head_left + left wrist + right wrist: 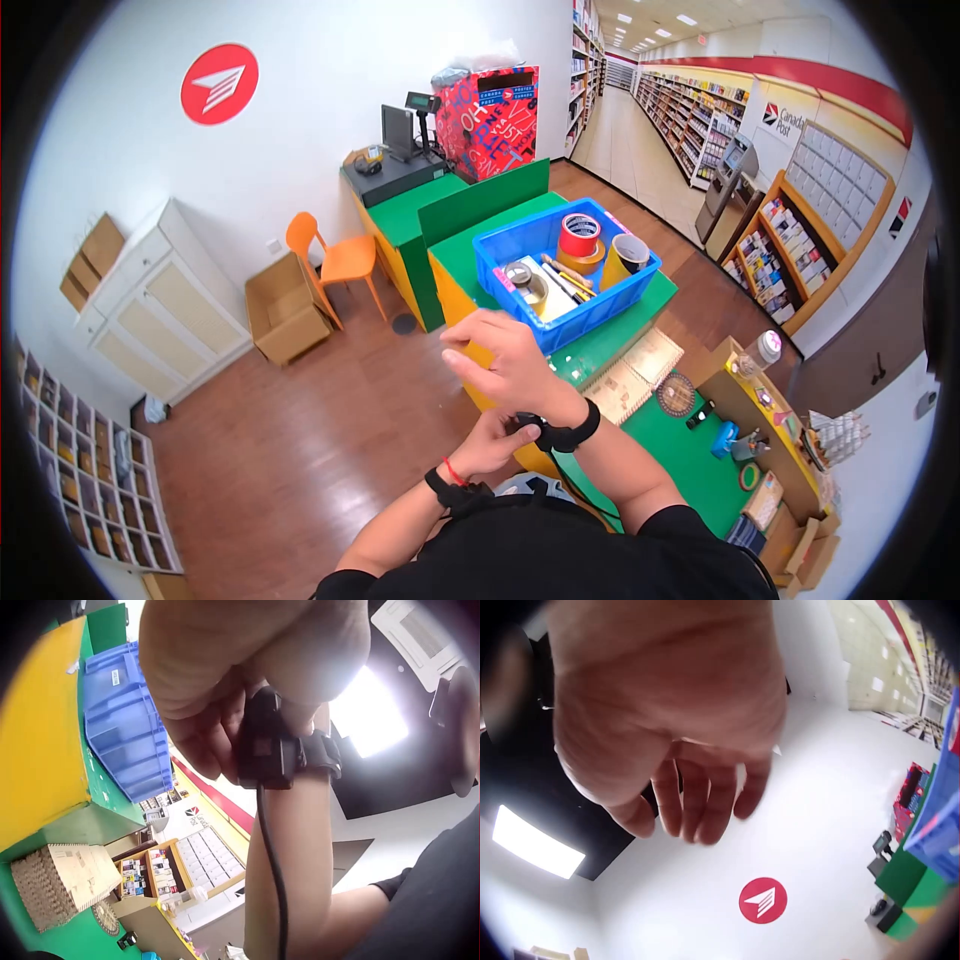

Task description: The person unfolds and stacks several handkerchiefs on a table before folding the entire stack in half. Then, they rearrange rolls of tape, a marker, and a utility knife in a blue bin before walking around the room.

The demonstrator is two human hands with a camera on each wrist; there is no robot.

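Note:
My left hand (487,446) is at my right wrist, where its fingers and thumb pinch a small black wrist camera (266,754) on a black strap (577,430). A black cable hangs from this camera along the forearm in the left wrist view. My right hand (512,362) is held up in front of the counter with loosely bent fingers (718,806) and nothing in it. Just beyond it, a blue plastic bin (600,312) stands on the green counter. Inside lie a red tape roll (578,238), a yellow tape roll (622,262), pens and other small items.
To the right is a green desk (655,450) with a woven box (620,395), a round coaster (676,394) and a blue tape dispenser (725,438). An orange chair (350,258) and an open cardboard box (285,310) stand on the floor at left.

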